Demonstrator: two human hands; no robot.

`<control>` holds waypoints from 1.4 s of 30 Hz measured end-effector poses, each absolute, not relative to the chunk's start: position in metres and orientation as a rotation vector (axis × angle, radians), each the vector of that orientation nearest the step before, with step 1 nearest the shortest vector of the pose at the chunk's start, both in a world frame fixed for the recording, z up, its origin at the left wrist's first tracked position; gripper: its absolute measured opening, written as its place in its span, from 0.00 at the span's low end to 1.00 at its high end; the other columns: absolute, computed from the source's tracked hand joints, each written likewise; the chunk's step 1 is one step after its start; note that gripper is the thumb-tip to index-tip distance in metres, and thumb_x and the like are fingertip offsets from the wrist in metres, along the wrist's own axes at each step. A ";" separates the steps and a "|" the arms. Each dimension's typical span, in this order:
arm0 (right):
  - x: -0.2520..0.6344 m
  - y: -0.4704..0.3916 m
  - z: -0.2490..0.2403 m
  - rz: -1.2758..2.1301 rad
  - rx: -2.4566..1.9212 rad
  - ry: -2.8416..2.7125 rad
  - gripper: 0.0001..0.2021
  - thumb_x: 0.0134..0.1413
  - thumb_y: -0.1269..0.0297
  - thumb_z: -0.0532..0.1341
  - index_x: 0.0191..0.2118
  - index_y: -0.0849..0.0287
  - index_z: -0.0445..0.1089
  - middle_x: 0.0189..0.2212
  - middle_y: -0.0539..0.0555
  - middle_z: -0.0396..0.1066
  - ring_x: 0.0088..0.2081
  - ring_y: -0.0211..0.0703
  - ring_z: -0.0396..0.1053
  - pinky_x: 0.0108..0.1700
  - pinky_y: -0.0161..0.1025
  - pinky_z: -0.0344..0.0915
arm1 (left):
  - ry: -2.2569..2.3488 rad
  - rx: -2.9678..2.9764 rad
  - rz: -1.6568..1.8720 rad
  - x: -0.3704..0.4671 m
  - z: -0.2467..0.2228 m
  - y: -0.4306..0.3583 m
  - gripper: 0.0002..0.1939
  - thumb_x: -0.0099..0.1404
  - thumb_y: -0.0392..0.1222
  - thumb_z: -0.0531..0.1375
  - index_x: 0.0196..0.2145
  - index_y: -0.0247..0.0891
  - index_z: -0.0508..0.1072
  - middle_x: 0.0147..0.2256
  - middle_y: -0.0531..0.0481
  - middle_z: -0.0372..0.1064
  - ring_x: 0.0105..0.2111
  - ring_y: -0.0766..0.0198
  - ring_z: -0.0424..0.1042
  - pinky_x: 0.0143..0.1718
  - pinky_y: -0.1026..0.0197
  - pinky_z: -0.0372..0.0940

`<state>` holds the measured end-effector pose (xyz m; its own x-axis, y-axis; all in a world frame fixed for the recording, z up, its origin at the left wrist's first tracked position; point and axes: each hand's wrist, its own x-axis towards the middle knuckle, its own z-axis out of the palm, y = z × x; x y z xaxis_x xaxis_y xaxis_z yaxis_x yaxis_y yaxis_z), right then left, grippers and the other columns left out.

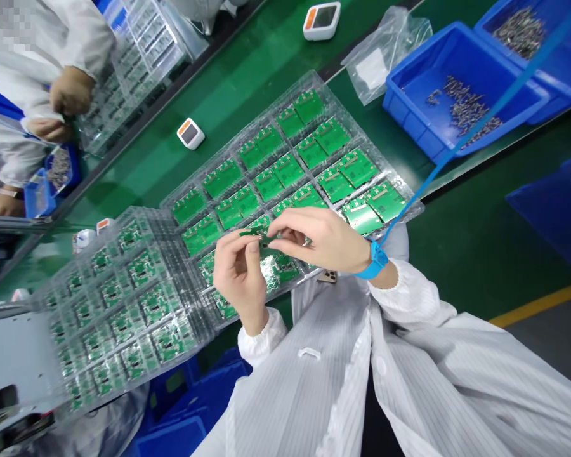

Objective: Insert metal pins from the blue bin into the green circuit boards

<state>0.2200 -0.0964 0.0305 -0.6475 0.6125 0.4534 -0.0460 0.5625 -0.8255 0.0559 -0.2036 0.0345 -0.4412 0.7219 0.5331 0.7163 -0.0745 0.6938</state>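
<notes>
Between thumb and fingers, my left hand holds a small green circuit board above a clear plastic tray. My right hand has its fingers pinched together at the right edge of that board; whatever they grip is too small to make out. A blue strap with a cord circles my right wrist. Green boards lie in rows in the tray's compartments under and beyond both hands.
More trays of boards are stacked at the left. Blue bins with small metal parts stand at the upper right, beside a plastic bag. Two white devices lie on the green surface. Other people's hands are at the upper left.
</notes>
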 end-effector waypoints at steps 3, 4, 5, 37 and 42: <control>0.222 -0.097 0.032 1.244 -0.544 -2.004 0.11 0.79 0.55 0.63 0.41 0.53 0.74 0.32 0.49 0.74 0.33 0.40 0.70 0.38 0.40 0.65 | 2.221 1.785 1.558 0.055 0.031 -0.203 0.08 0.80 0.44 0.64 0.44 0.39 0.82 0.44 0.45 0.78 0.50 0.56 0.79 0.51 0.52 0.74; 0.223 -0.097 0.032 1.279 -0.556 -2.002 0.14 0.79 0.54 0.63 0.39 0.54 0.74 0.30 0.48 0.73 0.32 0.39 0.69 0.37 0.40 0.63 | 2.235 1.841 1.526 0.055 0.030 -0.203 0.08 0.80 0.44 0.64 0.44 0.39 0.82 0.45 0.45 0.78 0.50 0.56 0.79 0.51 0.52 0.75; 0.223 -0.097 0.031 1.307 -0.565 -2.000 0.16 0.80 0.53 0.62 0.37 0.54 0.72 0.28 0.47 0.72 0.30 0.39 0.68 0.36 0.40 0.62 | 2.232 1.905 1.491 0.055 0.029 -0.203 0.07 0.80 0.43 0.64 0.45 0.39 0.82 0.46 0.44 0.78 0.50 0.56 0.79 0.52 0.51 0.75; 0.231 -0.102 0.008 1.125 -0.547 -1.912 0.13 0.81 0.58 0.62 0.42 0.58 0.78 0.31 0.49 0.79 0.32 0.38 0.74 0.39 0.36 0.67 | 2.080 1.921 1.521 0.063 0.028 -0.205 0.10 0.77 0.33 0.66 0.51 0.43 0.83 0.49 0.46 0.76 0.55 0.57 0.78 0.52 0.55 0.75; 0.229 -0.101 0.007 0.993 -0.444 -1.960 0.16 0.82 0.55 0.60 0.43 0.58 0.77 0.33 0.52 0.79 0.32 0.38 0.74 0.38 0.36 0.68 | 1.967 2.010 1.408 0.061 0.028 -0.205 0.10 0.77 0.34 0.66 0.53 0.43 0.82 0.51 0.46 0.77 0.56 0.57 0.78 0.55 0.53 0.76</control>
<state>0.2294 -0.1013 0.0069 -0.5576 0.6278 0.5430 -0.0664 0.6184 -0.7831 0.0614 -0.2045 0.0281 -0.1833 0.7976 0.5747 0.8010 -0.2177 0.5577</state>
